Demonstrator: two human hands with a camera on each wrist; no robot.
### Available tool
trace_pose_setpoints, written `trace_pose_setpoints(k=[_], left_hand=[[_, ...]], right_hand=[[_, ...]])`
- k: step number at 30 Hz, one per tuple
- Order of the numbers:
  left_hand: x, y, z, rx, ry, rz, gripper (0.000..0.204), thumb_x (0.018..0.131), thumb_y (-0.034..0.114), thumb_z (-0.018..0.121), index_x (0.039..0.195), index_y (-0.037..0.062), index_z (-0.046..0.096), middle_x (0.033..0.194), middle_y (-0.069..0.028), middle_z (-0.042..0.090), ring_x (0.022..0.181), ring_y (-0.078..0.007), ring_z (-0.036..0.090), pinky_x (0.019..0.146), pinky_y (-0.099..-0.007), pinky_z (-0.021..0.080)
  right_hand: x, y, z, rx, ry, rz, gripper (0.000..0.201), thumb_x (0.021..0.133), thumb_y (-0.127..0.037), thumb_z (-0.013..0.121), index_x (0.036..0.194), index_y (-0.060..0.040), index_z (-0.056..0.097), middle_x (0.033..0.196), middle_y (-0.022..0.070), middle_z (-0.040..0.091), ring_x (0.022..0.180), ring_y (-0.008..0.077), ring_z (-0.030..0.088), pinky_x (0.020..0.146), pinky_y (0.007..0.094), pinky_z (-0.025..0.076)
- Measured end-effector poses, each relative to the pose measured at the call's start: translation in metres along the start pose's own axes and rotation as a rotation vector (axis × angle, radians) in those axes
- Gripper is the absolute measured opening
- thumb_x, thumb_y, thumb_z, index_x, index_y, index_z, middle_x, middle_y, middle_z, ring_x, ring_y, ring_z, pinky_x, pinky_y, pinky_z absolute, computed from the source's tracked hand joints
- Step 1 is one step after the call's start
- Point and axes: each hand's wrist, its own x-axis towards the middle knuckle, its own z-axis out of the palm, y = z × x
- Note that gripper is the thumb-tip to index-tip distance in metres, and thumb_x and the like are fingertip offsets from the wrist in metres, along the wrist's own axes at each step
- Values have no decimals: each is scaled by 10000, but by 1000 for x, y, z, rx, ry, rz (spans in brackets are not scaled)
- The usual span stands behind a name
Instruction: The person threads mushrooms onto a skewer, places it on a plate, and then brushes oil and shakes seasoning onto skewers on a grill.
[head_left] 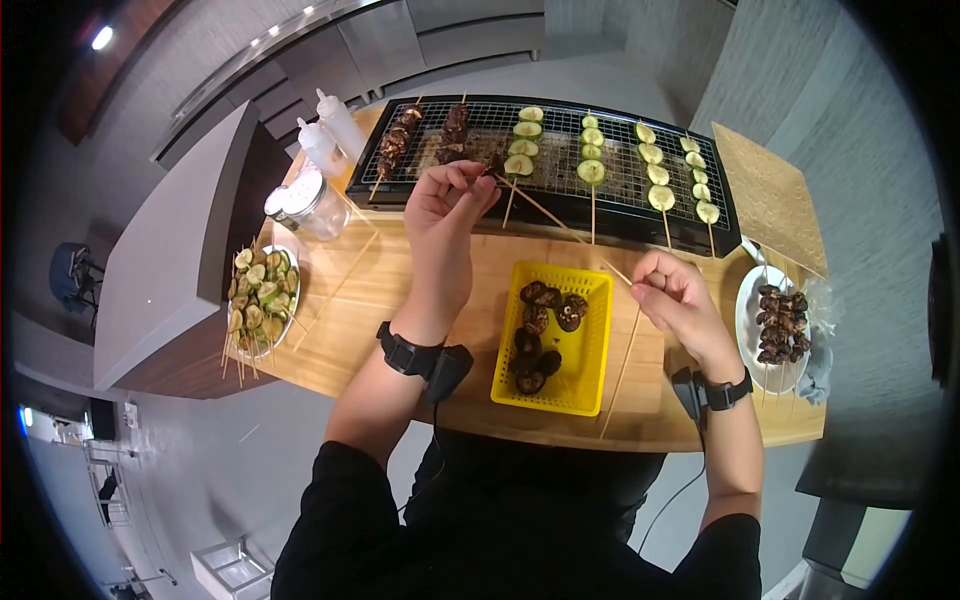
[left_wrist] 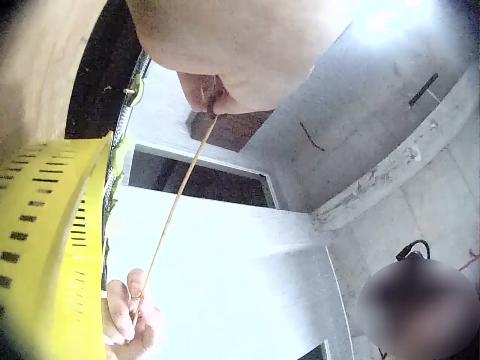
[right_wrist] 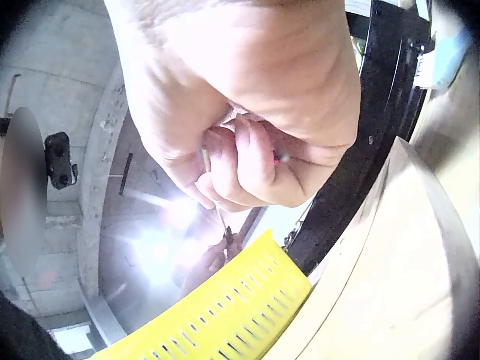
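My left hand (head_left: 445, 215), raised over the front edge of the grill, pinches a small dark mushroom piece (head_left: 492, 165) at the far end of a bamboo skewer (head_left: 545, 211). My right hand (head_left: 675, 298) grips the skewer's other end between thumb and fingers. The skewer slants between both hands, above a yellow plastic basket (head_left: 606, 345). Several dark mushrooms (head_left: 535, 318) lie inside that basket. In the left wrist view the skewer (left_wrist: 176, 202) runs straight from one hand to the other. My left fingers mostly hide the mushroom piece.
Behind the hands a black grill (head_left: 480, 205) bears skewers of dark pieces and green slices. On the left are a plate of green-slice skewers (head_left: 262, 300), jars (head_left: 318, 205) and white bottles (head_left: 322, 148). At right sits a plate of dark skewers (head_left: 783, 325). A loose skewer (head_left: 622, 375) lies beside the basket.
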Motion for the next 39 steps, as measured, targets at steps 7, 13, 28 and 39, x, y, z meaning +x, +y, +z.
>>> trace_pose_setpoints(k=[7,13,28,39], left_hand=[[0,-2,-1,54,-22,61,188,976,-24,660,933,108,534,1170,-24,626,1046,-110,630,969,-314,544],[0,0,1,101,-32,123,191,970,-45,658,928,89,529,1158,-41,620,1038,-108,623,968,-312,543],[-1,-2,2,105,-51,154,166,987,-38,636,939,76,525,1147,-50,621,1044,-116,621,994,-333,543],[-2,1,5,103,-41,160,165,986,-43,628,934,72,523,1145,-53,613,1086,-129,611,1023,-345,532]], right_hand=[[0,0,-1,5,-6,2,50,1017,-70,620,994,-70,575,734,-100,485,593,-17,367,511,190,251],[1,-2,2,10,16,3,47,1016,-65,620,995,-67,578,726,-98,477,589,-18,376,510,188,261],[2,2,-1,-6,9,-1,49,1016,-67,626,1006,-71,579,727,-101,486,598,-24,378,514,183,262],[1,1,-1,1,11,-14,52,1017,-67,625,1001,-70,576,729,-100,490,592,-23,379,511,182,258]])
